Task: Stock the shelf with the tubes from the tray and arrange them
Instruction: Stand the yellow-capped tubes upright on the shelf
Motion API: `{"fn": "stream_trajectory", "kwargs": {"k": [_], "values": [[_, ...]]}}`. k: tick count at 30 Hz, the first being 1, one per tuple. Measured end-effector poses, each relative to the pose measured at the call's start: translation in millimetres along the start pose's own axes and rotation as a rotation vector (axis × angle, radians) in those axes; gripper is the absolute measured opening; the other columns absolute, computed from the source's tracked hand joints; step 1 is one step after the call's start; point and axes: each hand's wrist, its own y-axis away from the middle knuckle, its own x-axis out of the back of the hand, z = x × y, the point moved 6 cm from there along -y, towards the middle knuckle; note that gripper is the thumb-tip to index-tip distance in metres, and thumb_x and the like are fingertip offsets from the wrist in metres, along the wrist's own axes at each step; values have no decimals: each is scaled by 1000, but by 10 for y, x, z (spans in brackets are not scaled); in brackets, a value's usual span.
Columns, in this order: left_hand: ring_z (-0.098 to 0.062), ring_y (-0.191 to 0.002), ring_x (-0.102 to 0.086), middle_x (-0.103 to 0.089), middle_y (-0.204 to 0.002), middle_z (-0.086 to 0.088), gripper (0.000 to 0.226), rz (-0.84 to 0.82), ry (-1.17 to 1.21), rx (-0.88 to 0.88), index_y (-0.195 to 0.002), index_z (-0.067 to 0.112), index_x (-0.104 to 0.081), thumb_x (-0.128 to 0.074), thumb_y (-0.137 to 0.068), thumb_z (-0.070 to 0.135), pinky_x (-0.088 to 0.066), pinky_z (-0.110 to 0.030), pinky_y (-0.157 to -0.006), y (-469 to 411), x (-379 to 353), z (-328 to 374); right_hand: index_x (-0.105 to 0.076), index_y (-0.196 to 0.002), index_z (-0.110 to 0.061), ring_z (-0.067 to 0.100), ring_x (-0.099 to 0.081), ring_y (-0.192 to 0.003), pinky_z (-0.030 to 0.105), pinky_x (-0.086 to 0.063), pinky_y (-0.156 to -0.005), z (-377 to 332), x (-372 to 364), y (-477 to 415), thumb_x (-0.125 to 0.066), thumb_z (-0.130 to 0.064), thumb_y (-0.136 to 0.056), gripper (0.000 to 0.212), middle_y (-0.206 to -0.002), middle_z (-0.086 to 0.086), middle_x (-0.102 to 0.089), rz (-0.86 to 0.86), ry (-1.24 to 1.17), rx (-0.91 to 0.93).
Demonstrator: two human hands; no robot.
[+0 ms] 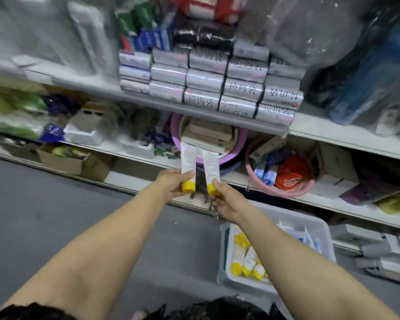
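My left hand (pixel 174 184) grips a white tube with a yellow cap (pixel 188 161), cap end down, in front of the middle shelf (pixel 240 183). Beside it, my right hand (pixel 226 202) pinches a second white tube with a yellow cap (pixel 211 166) near its cap. Both tubes point up toward a purple basin (pixel 237 146) holding flat boxes. On the floor at the lower right stands the white tray (pixel 310 224), with several more yellow-capped tubes (pixel 247 259) lying in it, partly hidden by my right forearm.
A pink basin (pixel 293 192) with packets and a red pouch stands right of the purple one. Silver boxes (pixel 217 79) are stacked on the upper shelf. A cardboard box (pixel 74 163) sits at lower left. Grey floor (pixel 55 215) spreads to the left.
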Motion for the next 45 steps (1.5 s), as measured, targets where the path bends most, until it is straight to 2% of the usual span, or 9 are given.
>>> {"fn": "stream_trajectory", "kwargs": {"k": [5, 10, 17, 20, 23, 27, 32, 38, 45], "values": [[-18, -71, -67, -71, -91, -8, 31, 146, 24, -250, -112, 6, -62, -75, -85, 15, -57, -26, -51, 523, 1585, 838, -64, -108, -25, 7, -59, -60, 21, -39, -54, -230, -1788, 61, -62, -14, -93, 18, -75, -7, -70, -163, 53, 144], [-18, -76, -69, -72, -95, -8, 28, 262, 86, -476, -111, 8, -63, -74, -86, 15, -61, -29, -63, 1137, 2818, 1678, -56, -128, -8, 12, -60, -62, 20, -46, -57, -620, -3303, 140, -61, -3, -90, 39, -83, 2, -67, -331, 95, 311], [-25, -86, -72, -72, -105, -10, 38, 372, 166, -702, -114, 9, -63, -78, -82, 20, -61, -39, -73, 1691, 4001, 2687, -49, -136, -11, 15, -64, -78, 21, -53, -58, -1218, -4966, 374, -63, -1, -89, 50, -103, 6, -69, -519, -12, 410], [-17, -78, -70, -72, -100, -7, 25, 399, 188, -786, -106, 10, -63, -75, -85, 16, -58, -30, -60, 1766, 4468, 3104, -56, -126, -11, 15, -65, -80, 21, -55, -62, -1485, -5639, 410, -62, -2, -91, 37, -103, 6, -69, -613, -46, 427], [-16, -73, -66, -67, -87, -2, 20, 431, 220, -850, -83, 18, -55, -74, -86, 12, -56, -31, -61, 1724, 4932, 3518, -63, -106, -14, 14, -63, -75, 21, -52, -62, -1824, -6269, 407, -61, 1, -90, 22, -94, 5, -69, -698, -9, 491], [-17, -70, -66, -69, -89, -6, 15, 471, 216, -916, -90, 13, -61, -75, -84, 13, -59, -32, -65, 1566, 5560, 4253, -63, -105, -10, 16, -64, -69, 24, -53, -62, -2422, -7105, 179, -59, 5, -88, 23, -90, 9, -68, -746, 50, 609], [-28, -91, -70, -70, -106, -14, 45, 497, 183, -946, -111, 4, -62, -84, -74, 18, -59, -50, -81, 1290, 6270, 5275, -52, -125, -7, 28, -68, -82, 41, -55, -82, -3243, -7981, -185, -65, 8, -84, 46, -93, 13, -74, -643, 29, 710], [-26, -97, -67, -69, -108, -7, 73, 536, 139, -954, -107, 14, -62, -88, -42, 34, -57, -43, -87, 775, 6906, 6155, -51, -126, 2, 29, -70, -93, 37, -61, -71, -4062, -8510, -583, -73, 4, -80, 50, -117, 22, -67, -420, 109, 858], [-20, -86, -63, -68, -96, -5, 36, 518, -56, -1028, -84, 16, -56, -88, -68, 16, -47, -26, -63, 157, 7228, 6989, -58, -108, -12, 24, -67, -94, 37, -53, -78, -4570, -8764, -1251, -88, -17, -66, 51, -103, 6, -69, 121, 435, 1034]]}}
